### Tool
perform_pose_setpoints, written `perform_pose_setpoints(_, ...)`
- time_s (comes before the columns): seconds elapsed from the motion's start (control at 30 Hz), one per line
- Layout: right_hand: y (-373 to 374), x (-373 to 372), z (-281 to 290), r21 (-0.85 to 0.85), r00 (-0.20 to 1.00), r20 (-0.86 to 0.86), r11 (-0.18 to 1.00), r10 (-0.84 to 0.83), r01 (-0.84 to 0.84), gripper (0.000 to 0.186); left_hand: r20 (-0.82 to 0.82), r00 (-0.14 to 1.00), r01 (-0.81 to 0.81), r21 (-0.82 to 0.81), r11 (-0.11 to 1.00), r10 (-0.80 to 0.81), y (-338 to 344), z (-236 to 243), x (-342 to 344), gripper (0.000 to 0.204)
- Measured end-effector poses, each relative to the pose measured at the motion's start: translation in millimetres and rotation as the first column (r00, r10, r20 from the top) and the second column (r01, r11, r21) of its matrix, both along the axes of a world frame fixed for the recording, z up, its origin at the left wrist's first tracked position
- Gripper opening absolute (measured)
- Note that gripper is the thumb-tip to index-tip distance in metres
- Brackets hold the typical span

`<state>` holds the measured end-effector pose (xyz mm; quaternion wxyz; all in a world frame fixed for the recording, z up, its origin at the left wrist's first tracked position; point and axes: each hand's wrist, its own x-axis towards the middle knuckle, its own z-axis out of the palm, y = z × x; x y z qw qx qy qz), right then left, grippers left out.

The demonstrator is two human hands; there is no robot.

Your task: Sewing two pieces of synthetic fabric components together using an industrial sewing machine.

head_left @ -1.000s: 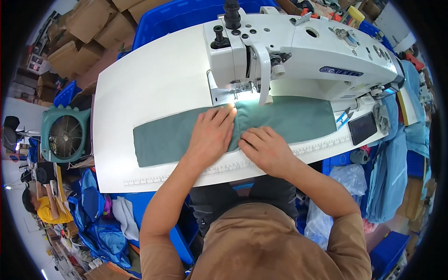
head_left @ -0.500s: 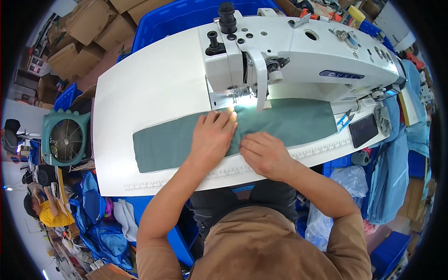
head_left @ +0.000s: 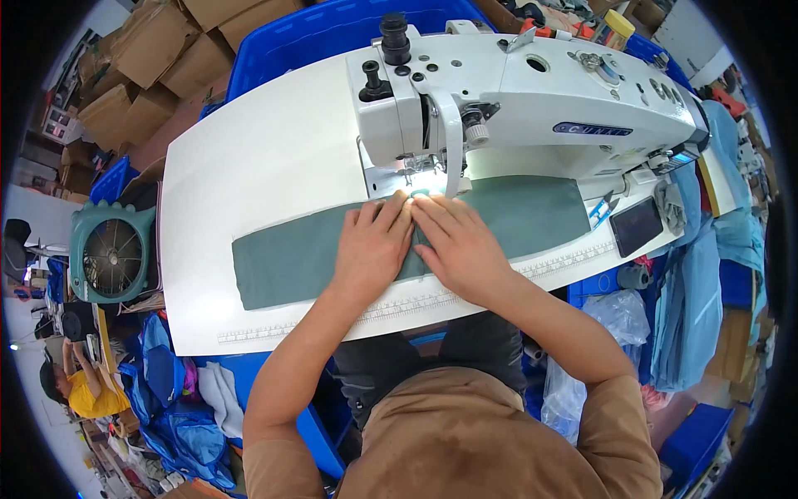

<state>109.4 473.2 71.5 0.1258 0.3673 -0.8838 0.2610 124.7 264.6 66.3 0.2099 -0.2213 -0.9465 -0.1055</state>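
A long green fabric piece (head_left: 291,254) lies across the white sewing table, with a seam or fold at its middle. My left hand (head_left: 374,249) rests on it left of the seam, fingers stretched toward the presser foot. Right of the seam, my right hand (head_left: 461,249) lies with its fingers extended and its thumb apart. Both sets of fingertips press the fabric side by side, just in front of the lit needle area (head_left: 422,175) of the white sewing machine (head_left: 532,91). What lies under my fingers is hidden.
A printed ruler strip (head_left: 391,308) runs along the table's near edge. On the right lie small blue-handled snips (head_left: 600,212), a dark phone (head_left: 637,226) and a grey cloth (head_left: 669,208). A green fan (head_left: 112,254) stands at left; a person in yellow (head_left: 93,391) sits beyond.
My right hand has moved forward along the seam to the presser foot and stretched out its bent fingers. My left hand stays at nearly the same spot on the fabric.
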Motion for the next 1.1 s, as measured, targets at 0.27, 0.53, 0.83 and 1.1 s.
perform_pose_setpoints(0.27,5.1,-0.7,-3.7,0.194,0.998,-0.049,0.979,-0.048,0.057,0.055,-0.037,0.999,0.017,0.079,0.997,-0.014,-3.2,-6.6,1.4,0.031)
perform_pose_setpoints(0.53,14.8,-10.6,-6.4,0.174,0.999,0.022,0.984,-0.041,0.037,0.052,-0.015,0.998,0.056,0.105,0.993,-0.055,-4.0,-2.1,-5.8,0.03)
perform_pose_setpoints(0.83,21.0,-27.5,-5.4,0.202,0.998,0.052,0.979,-0.035,0.024,0.048,0.007,0.996,0.087,0.141,0.986,-0.089,-6.8,-9.2,-23.1,0.027)
perform_pose_setpoints(1.1,19.7,-34.7,-5.4,0.188,0.998,0.054,0.982,-0.024,0.014,0.048,0.001,0.997,0.075,0.129,0.989,-0.076,-9.3,-5.0,-27.7,0.027)
